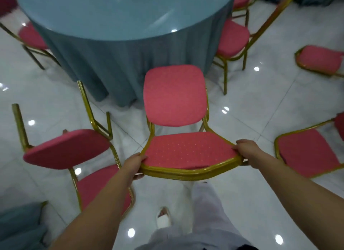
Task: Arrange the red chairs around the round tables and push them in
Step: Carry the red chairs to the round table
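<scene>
Both hands are on one red chair [175, 95]. Your left hand [135, 164] is curled round the left corner of its gold-framed backrest, thumb on the dotted red pad and fingers under the frame. Your right hand [245, 150] grips the right corner the same way, fingers wrapped over the top rail. The chair sits straight ahead of you, backrest toward you. Its seat faces the round table [130, 17], front edge at the hanging blue-grey cloth [111, 63]; can't tell if they touch.

Just left is a second chair [67, 149], turned sideways. To your right is a third chair [307, 153], apart from the table, and a fourth [320, 59] farther off. Two seats [232, 38] [31, 35] sit close against the cloth on either side. The floor is glossy white tile [260, 110]. Your pale trouser leg [208, 203] and white slipper [163, 218] show below the backrest.
</scene>
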Tool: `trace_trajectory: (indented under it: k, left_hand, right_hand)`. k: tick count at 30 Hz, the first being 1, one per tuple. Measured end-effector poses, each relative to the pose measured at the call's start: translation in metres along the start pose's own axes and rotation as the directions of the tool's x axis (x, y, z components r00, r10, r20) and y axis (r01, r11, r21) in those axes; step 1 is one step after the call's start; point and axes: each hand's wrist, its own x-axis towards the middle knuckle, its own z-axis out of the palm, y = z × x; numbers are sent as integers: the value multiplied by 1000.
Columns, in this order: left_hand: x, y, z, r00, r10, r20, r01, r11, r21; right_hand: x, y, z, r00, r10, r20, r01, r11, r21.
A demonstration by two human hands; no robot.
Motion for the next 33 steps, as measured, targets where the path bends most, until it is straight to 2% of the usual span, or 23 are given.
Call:
trace_trajectory:
  k: [2,5,7,9,10,12,13,15,16,18,20,22,24,27,29,33]
  left_hand:
    - [-2,29,3,997,-30,-69,22,993,-115]
    - [-4,75,11,989,-87,-118,44,946,-321]
    - [-2,109,18,991,-62,-123,12,930,-368]
    - [1,147,26,992,-28,-122,-17,933,-359]
    - [3,164,30,993,-8,-115,-33,935,-352]
    - [6,197,39,995,64,-80,-88,934,-346]
    - [8,209,43,993,100,-64,-116,937,-330]
    - [11,225,50,991,131,-17,-130,951,-282]
    - [11,227,51,992,128,13,-120,957,-263]
    - [8,223,47,989,136,50,-121,966,-231]
    - [3,209,36,986,164,36,-154,968,-198]
    - [-4,185,20,983,184,-6,-183,969,-163]
    - [-14,151,-3,982,178,-58,-185,972,-147]
    - [-31,81,-50,975,135,-177,-158,979,-127]
    - [-42,23,-82,956,94,-276,-141,978,-155]
    - [-71,-93,-138,894,-75,-443,-90,936,-341]
  right_hand:
    - [14,-29,-5,998,-56,-10,57,998,41]
    - [36,-77,-11,997,-69,28,66,992,111]
    - [50,-112,-16,996,-63,64,52,985,164]
    - [64,-147,-23,995,-99,-10,98,962,254]
    - [69,-165,-25,980,-161,-115,186,946,266]
    - [68,-200,-22,868,-371,-330,440,882,166]
    - [61,-214,-15,780,-519,-349,567,823,42]
    - [38,-235,11,574,-796,-194,754,606,-254]
    - [24,-239,26,494,-865,-82,794,488,-364]
    - [-2,-240,55,399,-915,59,806,320,-497]
    - [-23,-235,79,369,-916,157,811,235,-536]
    - [-39,-223,103,360,-884,298,855,185,-484]
    - [-59,-205,130,336,-813,475,905,139,-402]
    - [-90,-172,176,263,-660,704,937,2,-348]
    - [-110,-153,205,251,-591,767,941,-38,-337]
    - [-150,-123,260,276,-559,782,941,-9,-338]
